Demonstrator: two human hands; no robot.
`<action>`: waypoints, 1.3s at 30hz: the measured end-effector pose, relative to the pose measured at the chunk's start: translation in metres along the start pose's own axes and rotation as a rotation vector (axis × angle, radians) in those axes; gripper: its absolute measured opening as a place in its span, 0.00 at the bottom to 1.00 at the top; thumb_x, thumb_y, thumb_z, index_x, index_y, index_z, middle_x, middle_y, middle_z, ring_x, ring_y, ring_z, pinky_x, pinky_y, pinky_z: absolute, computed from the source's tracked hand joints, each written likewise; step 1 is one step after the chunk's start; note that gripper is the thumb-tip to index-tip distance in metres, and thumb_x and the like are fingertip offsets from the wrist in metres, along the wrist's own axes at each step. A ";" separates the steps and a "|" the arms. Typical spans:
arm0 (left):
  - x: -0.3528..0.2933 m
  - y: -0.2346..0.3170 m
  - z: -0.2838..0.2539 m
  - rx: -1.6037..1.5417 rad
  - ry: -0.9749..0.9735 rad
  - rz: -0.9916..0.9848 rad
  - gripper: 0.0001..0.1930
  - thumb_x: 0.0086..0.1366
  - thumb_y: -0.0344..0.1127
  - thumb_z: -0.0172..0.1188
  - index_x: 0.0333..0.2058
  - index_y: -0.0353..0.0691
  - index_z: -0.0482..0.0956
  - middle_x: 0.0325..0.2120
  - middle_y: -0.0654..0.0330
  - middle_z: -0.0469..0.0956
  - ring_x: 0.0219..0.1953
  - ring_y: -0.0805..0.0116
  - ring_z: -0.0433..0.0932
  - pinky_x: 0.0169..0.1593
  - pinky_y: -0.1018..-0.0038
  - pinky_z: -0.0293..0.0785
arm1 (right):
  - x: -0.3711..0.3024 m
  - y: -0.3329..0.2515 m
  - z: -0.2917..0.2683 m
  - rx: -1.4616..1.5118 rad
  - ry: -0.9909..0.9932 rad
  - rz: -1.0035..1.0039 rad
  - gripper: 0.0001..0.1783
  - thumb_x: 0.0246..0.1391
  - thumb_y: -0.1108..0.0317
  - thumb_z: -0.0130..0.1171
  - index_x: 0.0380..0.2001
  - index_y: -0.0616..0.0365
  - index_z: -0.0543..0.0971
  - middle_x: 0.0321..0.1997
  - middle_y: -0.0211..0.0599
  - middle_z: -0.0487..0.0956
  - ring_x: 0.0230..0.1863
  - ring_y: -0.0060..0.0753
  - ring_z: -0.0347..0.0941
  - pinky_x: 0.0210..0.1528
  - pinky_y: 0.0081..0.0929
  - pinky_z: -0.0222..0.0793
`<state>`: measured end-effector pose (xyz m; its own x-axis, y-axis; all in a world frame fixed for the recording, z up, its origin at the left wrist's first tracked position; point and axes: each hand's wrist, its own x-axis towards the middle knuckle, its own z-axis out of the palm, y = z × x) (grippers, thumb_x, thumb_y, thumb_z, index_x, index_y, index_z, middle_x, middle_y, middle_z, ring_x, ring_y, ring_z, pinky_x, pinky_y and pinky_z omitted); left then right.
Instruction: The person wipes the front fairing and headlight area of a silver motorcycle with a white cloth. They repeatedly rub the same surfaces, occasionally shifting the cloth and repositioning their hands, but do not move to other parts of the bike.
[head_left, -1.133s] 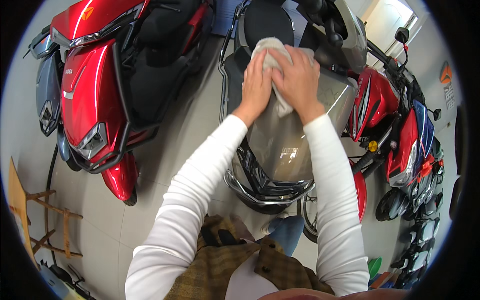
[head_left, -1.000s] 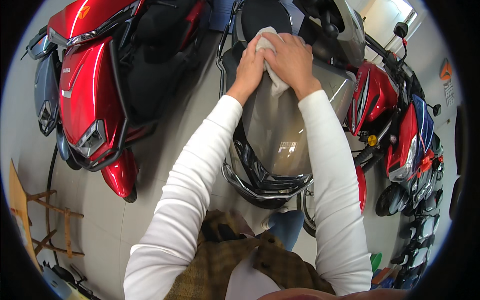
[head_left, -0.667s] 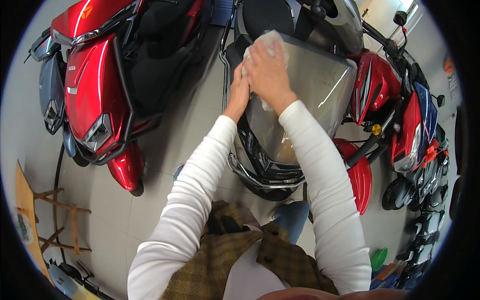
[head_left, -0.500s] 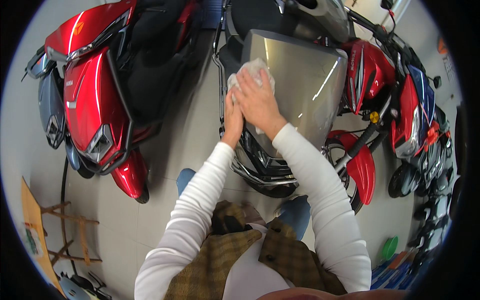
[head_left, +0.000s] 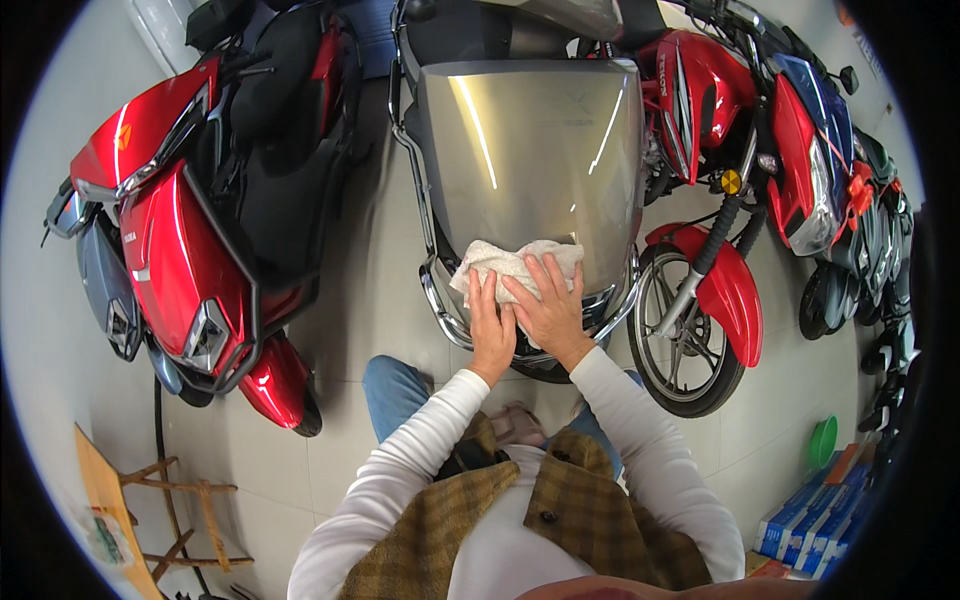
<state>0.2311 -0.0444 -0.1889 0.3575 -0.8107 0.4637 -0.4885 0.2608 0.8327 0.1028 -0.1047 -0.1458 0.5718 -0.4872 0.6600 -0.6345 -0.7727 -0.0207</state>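
A crumpled white cloth (head_left: 515, 262) lies spread against the lower end of a smooth gold-grey panel (head_left: 530, 150) on a scooter. My right hand (head_left: 553, 315) presses it with fingers apart and stretched out. Close beside it, my left hand (head_left: 492, 330) rests its extended fingers on the cloth's near left part. Both palms face the panel, and the thumbs almost meet. Chrome guard bars (head_left: 432, 290) curve round the panel's left side and near end. My hands and the cloth hide part of the scooter's dark near end.
To the left stands a red scooter (head_left: 180, 260) with a black guard bar. Close on the right is a red motorcycle's front wheel (head_left: 690, 340). More motorcycles line the far right. A wooden easel-like stand (head_left: 200, 500), a green basin (head_left: 822, 440) and blue boxes (head_left: 800, 520) are on the floor.
Both hands and the cloth have slid from the panel's left edge toward me, down to its near end. The cloth now spreads wider. My view has shifted too.
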 end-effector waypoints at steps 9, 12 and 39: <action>0.081 0.017 -0.013 0.168 -0.011 0.315 0.30 0.67 0.28 0.57 0.67 0.36 0.67 0.71 0.36 0.57 0.73 0.35 0.55 0.74 0.50 0.50 | 0.051 0.026 0.000 -0.002 0.197 0.111 0.32 0.53 0.56 0.65 0.64 0.34 0.76 0.73 0.37 0.67 0.75 0.47 0.59 0.71 0.72 0.47; 0.119 0.036 -0.011 0.287 -0.022 0.438 0.30 0.66 0.28 0.58 0.67 0.40 0.69 0.71 0.40 0.59 0.73 0.31 0.54 0.74 0.47 0.50 | 0.074 0.040 -0.010 0.012 0.212 0.201 0.32 0.54 0.56 0.65 0.65 0.34 0.76 0.73 0.38 0.67 0.75 0.49 0.58 0.72 0.71 0.46; 0.200 0.089 -0.056 -0.393 -0.093 0.265 0.30 0.70 0.29 0.60 0.68 0.30 0.65 0.69 0.47 0.65 0.72 0.57 0.62 0.73 0.62 0.56 | 0.186 0.044 -0.023 0.090 0.338 0.057 0.30 0.49 0.53 0.68 0.58 0.41 0.80 0.71 0.43 0.69 0.74 0.47 0.60 0.72 0.73 0.42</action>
<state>0.3044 -0.1541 -0.0051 0.1796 -0.7284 0.6612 -0.2086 0.6287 0.7492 0.1690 -0.2204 -0.0064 0.3224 -0.3800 0.8670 -0.6033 -0.7882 -0.1212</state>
